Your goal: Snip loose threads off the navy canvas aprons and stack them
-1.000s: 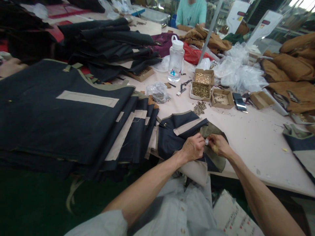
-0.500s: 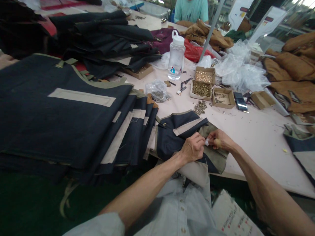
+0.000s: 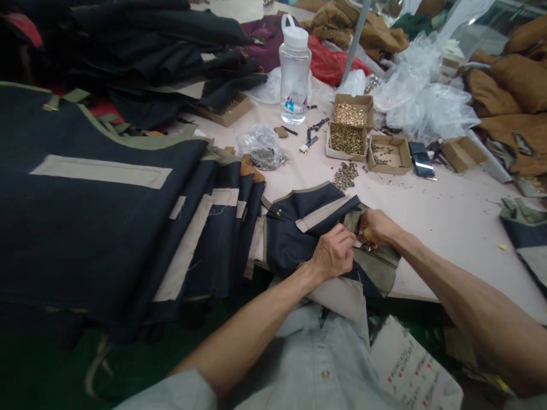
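Note:
A dark navy apron (image 3: 287,246) with olive edging and a beige strip lies bunched at the table's front edge. My left hand (image 3: 335,250) is closed on its folded cloth. Close beside it, my right hand (image 3: 372,229) has its fingers bent and pinched on the apron's olive part. A small white piece (image 3: 358,244) shows between the two hands; which hand has hold of it is hard to see. Tape wraps one right finger. The right fingertips are partly hidden. Small brass studs (image 3: 279,212) sit at the apron's left corner.
Stacked navy aprons (image 3: 106,233) overhang the edge at left. Behind are a water bottle (image 3: 294,77), boxes of brass fittings (image 3: 347,140), loose metal hooks (image 3: 345,176), a phone (image 3: 421,159) and plastic bags (image 3: 440,117). Brown cloth (image 3: 513,108) is heaped at right.
My view has tipped down and closer. My right hand has turned, its fingers now pointing down into the olive cloth. The left hand keeps its grip in nearly the same place.

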A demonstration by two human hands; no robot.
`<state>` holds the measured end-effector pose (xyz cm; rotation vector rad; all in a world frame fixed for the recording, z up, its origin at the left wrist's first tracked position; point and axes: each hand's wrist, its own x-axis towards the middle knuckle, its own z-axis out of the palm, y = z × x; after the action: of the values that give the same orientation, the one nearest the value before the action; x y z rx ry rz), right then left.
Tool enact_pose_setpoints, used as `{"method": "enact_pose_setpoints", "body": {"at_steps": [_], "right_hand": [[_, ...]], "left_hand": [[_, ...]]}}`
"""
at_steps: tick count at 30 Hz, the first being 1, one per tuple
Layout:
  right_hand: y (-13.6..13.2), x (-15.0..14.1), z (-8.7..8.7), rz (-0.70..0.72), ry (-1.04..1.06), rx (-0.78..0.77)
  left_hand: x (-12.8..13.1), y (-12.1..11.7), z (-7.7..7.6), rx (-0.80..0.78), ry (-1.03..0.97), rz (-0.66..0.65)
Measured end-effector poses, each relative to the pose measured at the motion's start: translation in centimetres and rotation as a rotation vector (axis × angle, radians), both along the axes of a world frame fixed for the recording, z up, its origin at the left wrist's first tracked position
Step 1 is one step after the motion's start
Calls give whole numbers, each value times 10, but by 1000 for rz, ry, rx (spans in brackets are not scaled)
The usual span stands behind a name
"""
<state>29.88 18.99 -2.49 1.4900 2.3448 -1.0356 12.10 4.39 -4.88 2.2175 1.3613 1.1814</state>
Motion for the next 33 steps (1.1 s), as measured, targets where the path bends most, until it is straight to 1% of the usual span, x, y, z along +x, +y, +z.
{"method": "enact_pose_setpoints", "body": {"at_steps": [2,4,6,9,11,13,15,17,20,22,24,26,28,30,33], "right_hand": [[-7,2,4,-1,-7,-2],[-23,8,8,8,63,48],[-47,16,7,22,202,175],[-87,28,-3,39,433,452],[-109,33,-9,38,524,569],[-123,35,-12,38,572,598],[-131,37,-13,11,631,585],[-136,41,-14,-105,697,612],[-145,50,-22,-374,734,719],[-149,56,-30,-464,725,775],[-153,59,-36,-472,719,805],[-154,59,-40,-473,716,824],[-154,58,-43,-506,710,844],[-154,58,-47,-565,692,880],[-150,57,-53,-690,629,954]], "left_hand": [[0,0,2,8,2,11],[-1,0,3,31,2,17],[-2,0,4,58,1,19],[-2,0,4,81,14,25],[-2,-1,3,77,42,29],[-1,-2,4,73,69,40],[-1,-2,6,81,87,48],[-2,-2,9,100,100,48],[-3,-3,14,123,123,34],[-2,-6,18,143,137,56],[1,-12,23,164,148,128],[4,-17,31,177,163,237],[6,-18,41,167,186,344],[8,-11,54,130,203,453],[10,13,78,13,244,581]]}}
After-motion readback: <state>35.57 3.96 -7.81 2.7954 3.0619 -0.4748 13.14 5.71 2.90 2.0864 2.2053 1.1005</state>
